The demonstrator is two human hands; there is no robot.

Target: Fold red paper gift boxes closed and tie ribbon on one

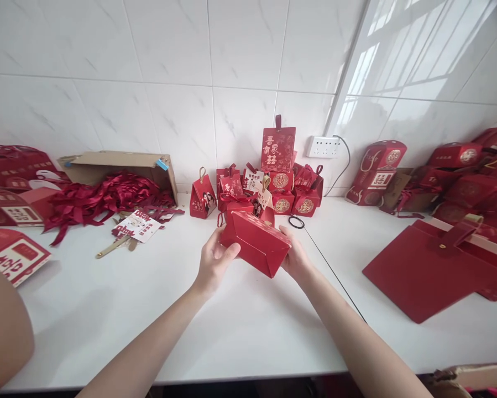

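Observation:
A red paper gift box [254, 246] is held up above the white table, tilted so that its folded bottom faces me. My left hand [215, 260] grips its left end, the thumb lying on the bottom panel. Around the right end my right hand [293, 257] is closed, its fingers partly hidden behind the box. Just behind stand several small red gift boxes [281, 202] with gold emblems, ribbons and cards. A taller red box with white characters [278, 149] rests on top of that group. The far side of the held box is hidden.
On the left, a cardboard carton [119, 159] lies beside heaped red ribbons [107, 199] and tags [138, 225]. A black cord [335, 273] crosses the table [231, 337]. To the right are a large red box [418, 271] and stacked boxes [455, 171]. A power strip [323, 147] hangs on the wall.

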